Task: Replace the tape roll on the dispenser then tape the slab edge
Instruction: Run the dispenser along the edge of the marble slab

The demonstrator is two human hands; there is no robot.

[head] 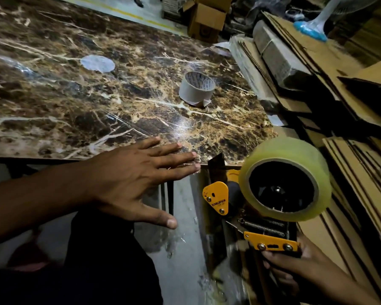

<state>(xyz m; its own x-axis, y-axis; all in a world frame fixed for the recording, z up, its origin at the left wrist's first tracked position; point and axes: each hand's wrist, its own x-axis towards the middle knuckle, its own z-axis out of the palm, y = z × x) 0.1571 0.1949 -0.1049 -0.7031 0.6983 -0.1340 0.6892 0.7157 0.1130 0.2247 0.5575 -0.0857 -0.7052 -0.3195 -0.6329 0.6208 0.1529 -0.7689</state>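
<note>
A dark brown marble-patterned slab (79,102) fills the upper left, wrapped in clear film. My left hand (139,179) lies flat with fingers spread on the slab's near edge, fingertips close to its near right corner. My right hand (295,269) grips the handle of a yellow and black tape dispenser (271,238), held just off that corner. A full roll of clear tape (286,179) sits on the dispenser's hub. An empty grey cardboard tape core (196,89) stands on the slab further back.
Stacks of flat cardboard sheets (343,194) crowd the right side. A wrapped grey block (277,56) lies on them. Open cardboard boxes (207,16) stand at the back. A round pale sticker (97,63) marks the slab. Grey floor (185,249) shows below the slab edge.
</note>
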